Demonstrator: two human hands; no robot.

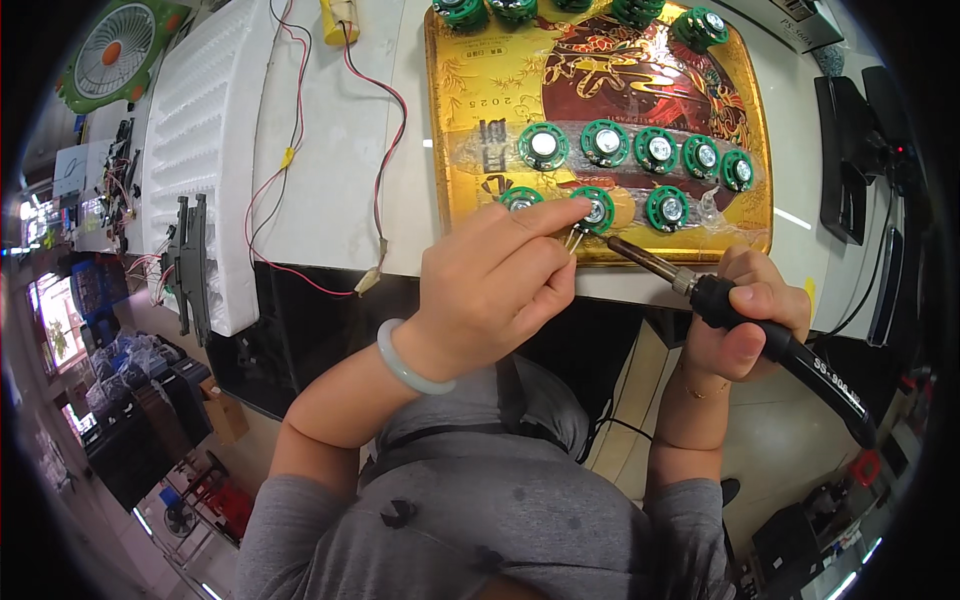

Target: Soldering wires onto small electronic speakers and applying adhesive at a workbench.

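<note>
Green-rimmed speaker (597,217) on the gold tin (452,135), near row, middle of three; left hand (497,285) covers part of it. Tin's near edge runs close to the near edge of the white table (330,150). Room left of tin: strip of table up to the white foam tray (185,150), crossed by red-and-black wire (403,115). Right of tin: narrower strip, then black stand (841,160).

Counts: three speakers in near row, five in middle row, five more spots along the far edge, some stacked; pieces there cut by the view, can't count. One soldering iron (715,297), one foam tray.

Left hand: back up, pointing right, one finger stretched onto the speaker, the others bent in; thin pale leads (574,238) show at the fingertips, can't tell if gripped. Bracelet (407,362) at that wrist. Right hand (752,312): right of the left hand, fingers wrapped round the iron's black handle, metal tip aimed left, just beside the speaker's right near side. Both elbows bent, forearms from the near side.
</note>
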